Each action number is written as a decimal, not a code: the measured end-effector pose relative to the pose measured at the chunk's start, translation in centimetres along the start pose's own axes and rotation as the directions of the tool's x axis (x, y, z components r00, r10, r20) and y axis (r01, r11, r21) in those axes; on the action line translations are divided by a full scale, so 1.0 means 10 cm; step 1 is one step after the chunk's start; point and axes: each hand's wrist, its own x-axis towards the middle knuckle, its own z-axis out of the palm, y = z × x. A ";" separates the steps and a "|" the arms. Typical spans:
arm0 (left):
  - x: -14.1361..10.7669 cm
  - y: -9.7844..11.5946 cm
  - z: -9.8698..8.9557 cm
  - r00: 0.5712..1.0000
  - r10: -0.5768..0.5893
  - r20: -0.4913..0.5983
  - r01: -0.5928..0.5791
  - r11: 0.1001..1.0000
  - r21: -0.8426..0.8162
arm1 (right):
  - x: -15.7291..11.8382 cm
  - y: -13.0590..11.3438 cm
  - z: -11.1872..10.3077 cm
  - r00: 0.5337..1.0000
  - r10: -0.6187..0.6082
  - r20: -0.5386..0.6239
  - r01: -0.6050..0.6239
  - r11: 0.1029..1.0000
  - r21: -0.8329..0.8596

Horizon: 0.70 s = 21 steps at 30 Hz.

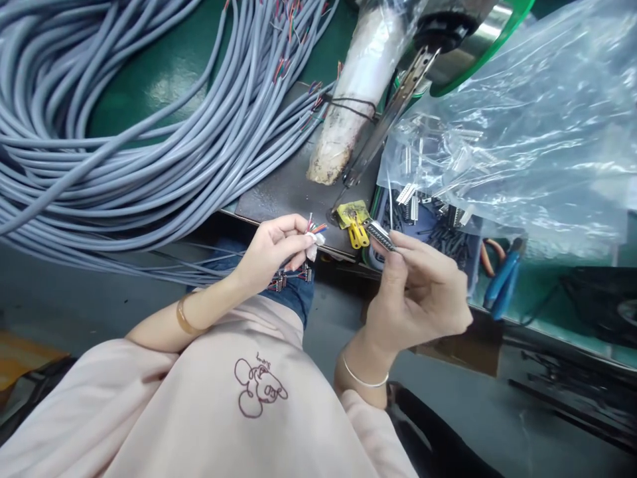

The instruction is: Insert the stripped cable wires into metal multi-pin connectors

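Observation:
Several thin coloured wires (317, 228) fan out from the pinched fingertips of my left hand (279, 247). Something white, perhaps tape or a finger cover, wraps those fingertips. My right hand (418, 289) grips a multi-pin connector (379, 234), dark with a row of contacts and a metal edge, between thumb and fingers. The connector's far end meets or overlaps a yellow clip-like holder (354, 222) at the bench edge; whether they touch I cannot tell. Above the holder, a soldering iron (385, 126) points down, its tip near the holder's left side.
Grey cables (199, 159) cover the left of the bench, some hanging over its edge. A white plastic-wrapped roll (355, 93) stands beside the iron, near a green-rimmed spool (490, 43). Loose connectors and a clear bag (542, 133) lie right, with blue-handled pliers (502, 282) at the edge.

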 end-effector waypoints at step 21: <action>-0.05 -0.09 0.08 0.996 -0.049 0.080 0.046 0.998 0.045 | -0.15 -0.03 0.04 0.917 0.243 0.318 -0.279 0.957 0.074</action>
